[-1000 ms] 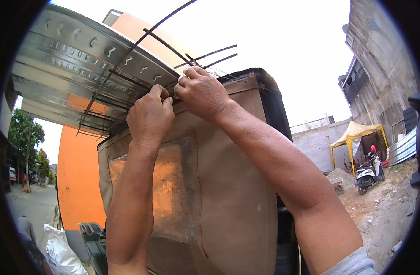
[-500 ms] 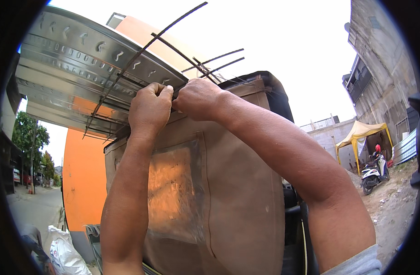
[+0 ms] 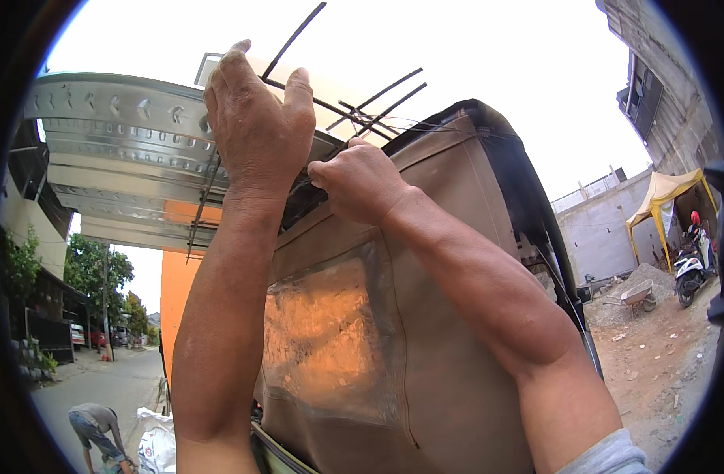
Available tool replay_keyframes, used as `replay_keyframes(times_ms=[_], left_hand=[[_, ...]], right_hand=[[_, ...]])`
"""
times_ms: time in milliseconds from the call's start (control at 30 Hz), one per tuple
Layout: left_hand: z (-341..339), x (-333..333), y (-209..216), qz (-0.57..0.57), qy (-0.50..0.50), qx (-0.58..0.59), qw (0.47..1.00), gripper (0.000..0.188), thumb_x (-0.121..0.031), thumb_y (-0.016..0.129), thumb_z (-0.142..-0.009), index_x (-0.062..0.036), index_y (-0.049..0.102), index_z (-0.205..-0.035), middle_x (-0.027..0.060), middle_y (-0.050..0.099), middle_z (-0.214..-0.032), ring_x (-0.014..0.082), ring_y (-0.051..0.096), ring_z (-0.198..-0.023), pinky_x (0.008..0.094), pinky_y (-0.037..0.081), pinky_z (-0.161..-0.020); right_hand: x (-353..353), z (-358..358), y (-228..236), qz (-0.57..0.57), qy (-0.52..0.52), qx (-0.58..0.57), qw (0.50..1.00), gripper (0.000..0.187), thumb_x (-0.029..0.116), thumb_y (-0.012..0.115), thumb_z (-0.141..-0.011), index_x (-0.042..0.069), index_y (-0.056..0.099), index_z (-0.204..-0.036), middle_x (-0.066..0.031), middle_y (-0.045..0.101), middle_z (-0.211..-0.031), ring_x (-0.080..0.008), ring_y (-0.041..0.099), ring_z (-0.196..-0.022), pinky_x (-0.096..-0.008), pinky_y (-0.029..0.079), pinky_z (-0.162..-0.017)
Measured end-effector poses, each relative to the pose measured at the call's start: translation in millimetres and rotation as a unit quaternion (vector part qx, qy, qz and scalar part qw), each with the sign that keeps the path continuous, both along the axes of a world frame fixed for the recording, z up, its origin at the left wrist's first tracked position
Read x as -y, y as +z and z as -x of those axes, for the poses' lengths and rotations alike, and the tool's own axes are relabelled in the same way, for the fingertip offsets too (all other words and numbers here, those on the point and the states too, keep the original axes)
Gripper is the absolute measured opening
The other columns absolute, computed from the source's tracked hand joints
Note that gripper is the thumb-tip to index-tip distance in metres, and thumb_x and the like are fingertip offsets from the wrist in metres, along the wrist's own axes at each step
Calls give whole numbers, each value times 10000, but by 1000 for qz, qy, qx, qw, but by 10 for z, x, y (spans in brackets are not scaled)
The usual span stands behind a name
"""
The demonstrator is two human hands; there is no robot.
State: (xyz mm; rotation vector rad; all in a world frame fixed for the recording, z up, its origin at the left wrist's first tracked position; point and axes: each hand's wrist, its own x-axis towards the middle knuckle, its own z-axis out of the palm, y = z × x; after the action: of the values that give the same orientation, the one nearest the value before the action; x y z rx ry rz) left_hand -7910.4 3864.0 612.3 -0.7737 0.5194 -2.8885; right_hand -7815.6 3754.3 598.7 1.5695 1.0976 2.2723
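My left hand [image 3: 259, 126] is raised in front of the metal sheets, fingers and thumb apart, next to the dark steel rods [image 3: 297, 39]. Whether its fingertips touch a rod or a sheet is hidden behind the hand. Lower and to the right, my right hand [image 3: 363, 182] is closed at the top edge of a brown canvas cover [image 3: 465, 332]; what it pinches, if anything, I cannot make out. The ribbed, shiny metal sheets [image 3: 133, 170] lie overhead on the left. Several rods cross beyond my right hand, with thin wire around them.
A clear plastic window [image 3: 322, 332] is set into the canvas. At lower left a person [image 3: 97, 430] bends over on the road beside a white sack [image 3: 155, 446]. To the right are a wheelbarrow [image 3: 637, 295], a gravel heap, a scooter [image 3: 693, 268] and a yellow canopy [image 3: 668, 193].
My left hand has come away from the right, moving up with its fingers spread. The right hand remains closed near the canvas edge. The view has shifted, showing more road and bare ground.
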Motion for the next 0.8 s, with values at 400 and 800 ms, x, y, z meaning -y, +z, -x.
replay_keyframes(times_ms=[400, 800], left_hand=[[356, 80, 192, 33, -78, -280, 956, 573, -567, 447, -1003, -60, 712, -972, 66, 658, -746, 144, 629, -724, 350, 497, -662], [371, -14, 165, -18, -47, -268, 962, 557, -565, 509, -988, -96, 654, -724, -33, 453, -536, 91, 466, -550, 309, 390, -552]], right_hand=[[-33, -28, -122, 16, 114, -1, 993, 107, 56, 638, -741, 115, 667, -825, -67, 653, -623, -248, 683, -667, -371, 502, -814], [-50, -98, -287, -6, 115, 10, 993, 92, 85, 667, -731, 111, 664, -819, -68, 647, -608, -228, 663, -635, -358, 483, -788]])
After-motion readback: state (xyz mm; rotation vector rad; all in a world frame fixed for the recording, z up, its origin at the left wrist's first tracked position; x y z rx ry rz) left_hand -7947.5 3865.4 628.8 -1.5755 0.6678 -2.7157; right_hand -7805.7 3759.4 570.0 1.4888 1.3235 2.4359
